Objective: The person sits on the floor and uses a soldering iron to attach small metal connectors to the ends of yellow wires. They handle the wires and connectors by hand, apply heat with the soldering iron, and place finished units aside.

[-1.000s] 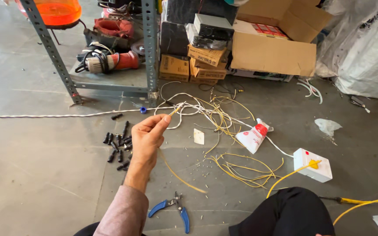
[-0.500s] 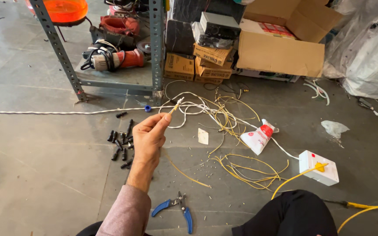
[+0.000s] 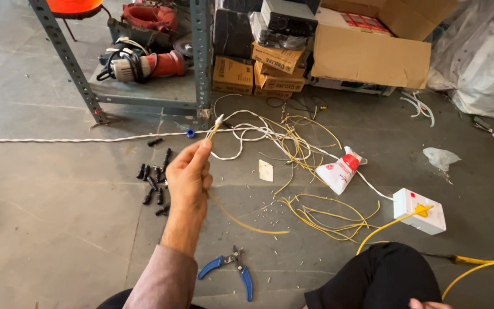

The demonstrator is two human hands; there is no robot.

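Left hand (image 3: 188,177) now raised slightly farther; yellow wire (image 3: 215,127) pinched in closed grip, above blue pliers (image 3: 231,269). Right hand barely visible; grip cannot be told.

Your left hand (image 3: 190,177) is bare, your arm wears a soft pinkish-grey sleeve (image 3: 166,283) down to the wrist, and your trousers (image 3: 381,277) are black.
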